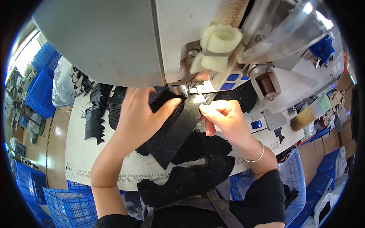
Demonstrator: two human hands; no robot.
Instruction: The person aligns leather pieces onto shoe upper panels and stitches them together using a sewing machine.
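Note:
A black panel of smooth and mesh-textured material [173, 140] lies under the needle area of a sewing machine [178, 89], lit by a bright lamp spot. My left hand [138, 110] rests at the panel's left side, thumb stretched toward the presser foot and apart from the fingers; some fingertips are hidden behind the machine head. On the right, my right hand [224, 116] pinches the panel's edge between thumb and fingers. Nearer to me, a curved black piece [182, 178] with pale threads hangs over the table's front edge.
Stacked black cut pieces [95, 117] lie left on the white table [81, 159], which has a ruler strip along its front. A brown thread spool [267, 85] sits right of the needle. Blue crates [70, 207] stand on the floor at both sides.

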